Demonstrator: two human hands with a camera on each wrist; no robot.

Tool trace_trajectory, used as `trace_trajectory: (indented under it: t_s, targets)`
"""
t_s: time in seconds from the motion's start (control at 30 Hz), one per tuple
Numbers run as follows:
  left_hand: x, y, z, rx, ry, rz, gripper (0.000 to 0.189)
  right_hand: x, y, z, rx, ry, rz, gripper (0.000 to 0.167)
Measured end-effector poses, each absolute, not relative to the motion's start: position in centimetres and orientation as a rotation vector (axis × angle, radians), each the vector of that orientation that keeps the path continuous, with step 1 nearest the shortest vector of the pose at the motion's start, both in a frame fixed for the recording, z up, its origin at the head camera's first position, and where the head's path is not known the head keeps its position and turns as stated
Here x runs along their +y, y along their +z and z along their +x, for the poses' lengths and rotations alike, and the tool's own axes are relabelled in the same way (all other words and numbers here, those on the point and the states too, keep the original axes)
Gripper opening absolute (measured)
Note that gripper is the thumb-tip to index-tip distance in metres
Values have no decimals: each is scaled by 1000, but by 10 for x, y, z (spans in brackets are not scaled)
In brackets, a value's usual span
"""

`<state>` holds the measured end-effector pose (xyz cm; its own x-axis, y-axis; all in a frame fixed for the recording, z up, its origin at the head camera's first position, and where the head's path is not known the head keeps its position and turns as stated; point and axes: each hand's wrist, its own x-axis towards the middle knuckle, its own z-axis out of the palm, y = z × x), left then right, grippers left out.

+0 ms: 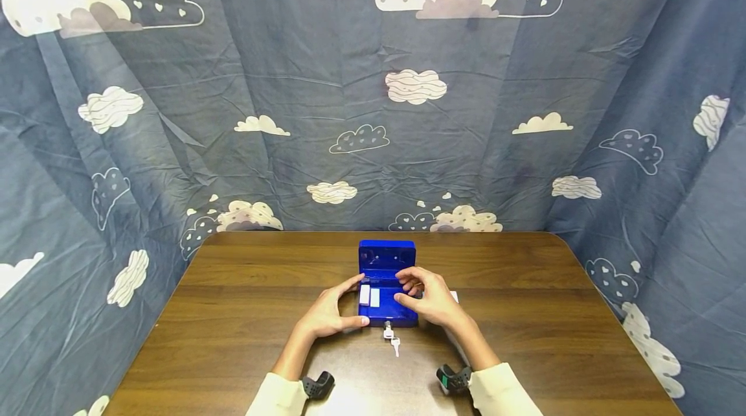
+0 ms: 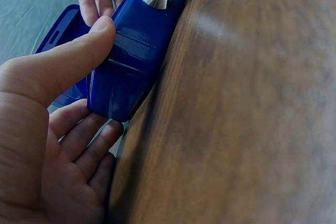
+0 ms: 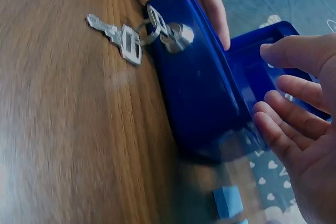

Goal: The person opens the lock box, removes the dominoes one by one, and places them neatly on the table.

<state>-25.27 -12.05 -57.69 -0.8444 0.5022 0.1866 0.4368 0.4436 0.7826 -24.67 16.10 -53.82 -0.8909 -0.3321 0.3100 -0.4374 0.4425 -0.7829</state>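
Note:
A blue metal cash box [image 1: 405, 322] stands on the table with its lid [image 1: 387, 253] raised at the back. My left hand [image 1: 326, 315] holds its left side, thumb at the front corner and fingertips toward the rear. Two small white blocks [image 1: 364, 295] lie inside, along the left. Over the right part of the box is my right hand [image 1: 434, 299], its fingers loosely bent and nothing between them in the right wrist view. One key sits in the front lock [image 3: 178, 38], and a second key [image 3: 130, 44] hangs from the same ring onto the table.
Just right of the box, partly behind my right hand, is another small pale block [image 3: 228, 202]. The brown wooden table [image 1: 233, 293] reaches back to a blue cloud-patterned curtain [image 1: 315, 92]. Each wrist wears a dark band [image 1: 318, 385].

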Motion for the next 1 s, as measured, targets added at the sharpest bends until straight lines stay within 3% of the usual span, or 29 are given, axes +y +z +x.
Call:
trace_trajectory:
  t_s: [1.0]
  targets:
    - [-121, -578, -253, 2601, 1393, 880, 93, 120, -543, -259, -2734, 1062, 860, 37]
